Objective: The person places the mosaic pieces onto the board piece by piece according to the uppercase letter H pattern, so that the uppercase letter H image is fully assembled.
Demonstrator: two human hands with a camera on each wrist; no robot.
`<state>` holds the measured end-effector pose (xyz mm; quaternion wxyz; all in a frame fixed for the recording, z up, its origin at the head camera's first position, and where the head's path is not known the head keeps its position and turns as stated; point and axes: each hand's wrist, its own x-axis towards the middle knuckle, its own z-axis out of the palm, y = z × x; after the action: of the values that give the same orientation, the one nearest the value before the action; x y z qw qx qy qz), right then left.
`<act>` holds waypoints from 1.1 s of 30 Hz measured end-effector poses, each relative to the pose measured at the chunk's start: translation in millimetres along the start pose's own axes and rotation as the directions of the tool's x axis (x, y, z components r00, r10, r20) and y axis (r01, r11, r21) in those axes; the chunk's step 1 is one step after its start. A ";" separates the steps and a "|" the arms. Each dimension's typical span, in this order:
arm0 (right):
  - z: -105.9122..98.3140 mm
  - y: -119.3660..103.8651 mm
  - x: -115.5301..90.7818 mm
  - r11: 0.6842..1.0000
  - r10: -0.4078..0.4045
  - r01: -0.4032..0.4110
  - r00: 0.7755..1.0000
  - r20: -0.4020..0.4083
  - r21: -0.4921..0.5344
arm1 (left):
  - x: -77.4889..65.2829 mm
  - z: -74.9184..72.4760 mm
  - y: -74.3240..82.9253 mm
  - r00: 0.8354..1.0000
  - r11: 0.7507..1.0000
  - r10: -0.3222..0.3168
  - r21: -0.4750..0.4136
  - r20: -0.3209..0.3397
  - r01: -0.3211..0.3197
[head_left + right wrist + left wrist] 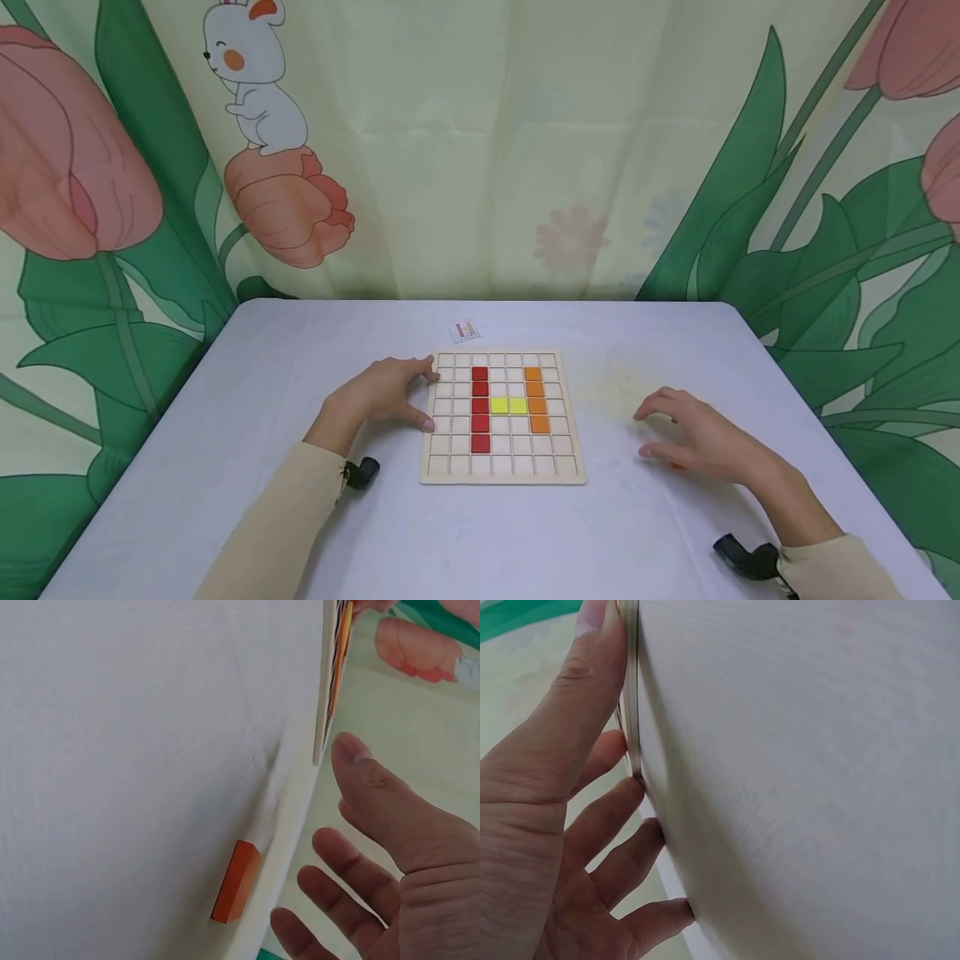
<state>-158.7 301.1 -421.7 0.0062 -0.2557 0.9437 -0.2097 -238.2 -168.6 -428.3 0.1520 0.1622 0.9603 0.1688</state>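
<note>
A square wooden grid board (501,468) lies on the table. In its cells a column of several red tiles (480,408) and a shorter column of several orange tiles (536,400) stand parallel, with two yellow tiles (508,405) in a row between them. My left hand (378,392) rests thumb and fingers against the board's left edge. To the right of the board, my right hand (701,437) hovers over the cloth with loosely bent fingers and nothing in them. A loose orange tile (236,883) lies beneath it, mostly hidden in the head view.
A small printed card (465,330) showing a coloured pattern lies just beyond the board's far edge. White cloth (315,333) covers the table. Behind it hangs a curtain (480,167) printed with tulips and a rabbit.
</note>
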 end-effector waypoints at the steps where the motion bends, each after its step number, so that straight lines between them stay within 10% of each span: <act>1: -0.1 0.8 -1.3 1.000 0.011 -0.011 1.000 0.012 -0.001 | 0.4 0.5 0.0 1.000 1.000 -0.003 0.001 0.001 0.003; 33: -5.9 32.6 -29.3 0.993 0.045 -0.061 0.987 0.154 0.100 | -1.7 3.0 -1.2 1.000 1.000 -0.014 -0.005 -0.011 0.014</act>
<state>-149.6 343.1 -432.2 0.0968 -0.2450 0.9348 -0.2382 -235.9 -169.6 -431.0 0.1483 0.1543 0.9618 0.1709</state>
